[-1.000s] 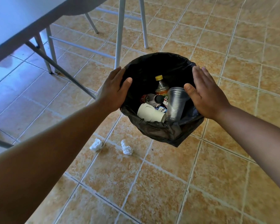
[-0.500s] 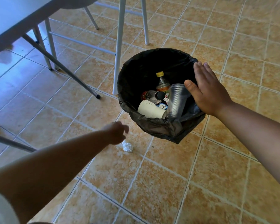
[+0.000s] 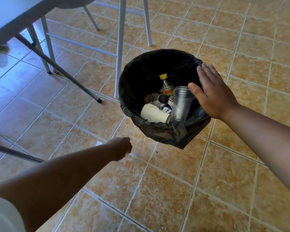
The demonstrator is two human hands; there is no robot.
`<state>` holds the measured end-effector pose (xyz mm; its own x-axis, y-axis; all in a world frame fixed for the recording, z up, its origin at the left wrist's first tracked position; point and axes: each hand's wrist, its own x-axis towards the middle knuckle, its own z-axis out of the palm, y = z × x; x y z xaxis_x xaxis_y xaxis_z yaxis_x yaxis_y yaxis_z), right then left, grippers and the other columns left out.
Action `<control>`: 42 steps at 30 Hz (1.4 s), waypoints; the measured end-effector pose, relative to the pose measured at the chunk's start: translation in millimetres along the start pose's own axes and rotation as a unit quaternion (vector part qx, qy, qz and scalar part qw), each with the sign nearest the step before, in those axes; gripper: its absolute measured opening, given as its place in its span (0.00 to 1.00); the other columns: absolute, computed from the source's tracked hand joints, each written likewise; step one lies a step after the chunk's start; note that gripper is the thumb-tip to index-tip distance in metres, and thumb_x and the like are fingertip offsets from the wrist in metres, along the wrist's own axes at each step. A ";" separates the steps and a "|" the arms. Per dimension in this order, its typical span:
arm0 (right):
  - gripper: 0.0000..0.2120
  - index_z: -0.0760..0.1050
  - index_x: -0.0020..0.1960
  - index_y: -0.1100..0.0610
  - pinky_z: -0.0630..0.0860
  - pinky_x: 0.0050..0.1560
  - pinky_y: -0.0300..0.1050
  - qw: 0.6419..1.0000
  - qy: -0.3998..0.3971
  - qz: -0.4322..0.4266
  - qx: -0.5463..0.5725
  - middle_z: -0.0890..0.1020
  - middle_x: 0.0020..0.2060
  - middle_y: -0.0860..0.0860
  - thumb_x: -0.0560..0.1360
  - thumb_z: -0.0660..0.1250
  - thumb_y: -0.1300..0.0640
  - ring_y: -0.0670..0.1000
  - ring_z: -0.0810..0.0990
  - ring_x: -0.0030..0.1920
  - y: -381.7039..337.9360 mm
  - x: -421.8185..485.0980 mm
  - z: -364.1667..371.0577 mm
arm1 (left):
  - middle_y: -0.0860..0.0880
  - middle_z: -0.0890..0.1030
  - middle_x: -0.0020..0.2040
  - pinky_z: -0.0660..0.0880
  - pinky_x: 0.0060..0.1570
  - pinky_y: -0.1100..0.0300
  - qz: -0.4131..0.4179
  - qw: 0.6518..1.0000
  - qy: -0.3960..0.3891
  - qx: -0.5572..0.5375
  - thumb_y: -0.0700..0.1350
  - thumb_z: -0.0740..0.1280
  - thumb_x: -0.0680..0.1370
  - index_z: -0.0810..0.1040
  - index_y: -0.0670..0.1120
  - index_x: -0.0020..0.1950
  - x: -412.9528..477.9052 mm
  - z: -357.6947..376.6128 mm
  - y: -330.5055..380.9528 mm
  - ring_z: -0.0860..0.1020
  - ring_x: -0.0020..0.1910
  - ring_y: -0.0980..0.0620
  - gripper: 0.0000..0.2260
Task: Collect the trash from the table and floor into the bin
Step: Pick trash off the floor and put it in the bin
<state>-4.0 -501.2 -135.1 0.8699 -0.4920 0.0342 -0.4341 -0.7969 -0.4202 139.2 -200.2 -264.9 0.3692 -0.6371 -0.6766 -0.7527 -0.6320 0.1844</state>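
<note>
A bin (image 3: 137, 77) lined with a black bag stands on the tiled floor. It holds a yellow-capped bottle (image 3: 165, 84), a dark-capped bottle (image 3: 155, 98), a white paper cup (image 3: 153, 113) and a clear plastic cup stack (image 3: 181, 102). My right hand (image 3: 209, 92) grips the bin's right rim, thumb inside and fingers outside. My left hand (image 3: 120, 148) is down at the floor in front of the bin, fingers curled onto a white paper wad (image 3: 130, 154) that is mostly hidden. A second paper wad (image 3: 98, 143) peeks out beyond my left forearm.
A white table edge (image 3: 15, 15) is at the upper left, with its slanted dark legs (image 3: 60, 71) reaching the floor. White chair legs (image 3: 119, 52) stand just left of the bin. Open tiled floor lies to the right and in front.
My left hand let go of the bin's left rim and dropped to the floor, closing over the nearer paper wad. The right hand stayed on the rim.
</note>
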 end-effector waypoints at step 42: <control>0.38 0.48 0.80 0.53 0.46 0.77 0.51 1.000 -0.005 -0.001 -0.009 0.47 0.80 0.49 0.77 0.46 0.32 0.47 0.41 0.79 0.8 0.3 -0.3 | 0.45 0.78 0.57 0.77 0.51 0.51 -0.084 0.976 0.200 0.025 0.55 0.71 0.73 0.71 0.48 0.65 6.4 -51.5 -101.0 0.76 0.54 0.47 0.24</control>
<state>-4.1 -502.1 -135.2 0.8728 -0.4873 0.0268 -0.4364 -0.8039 -0.4041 245.7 -163.2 -251.1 0.6656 -0.6533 -0.3608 -0.6849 -0.7267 0.0523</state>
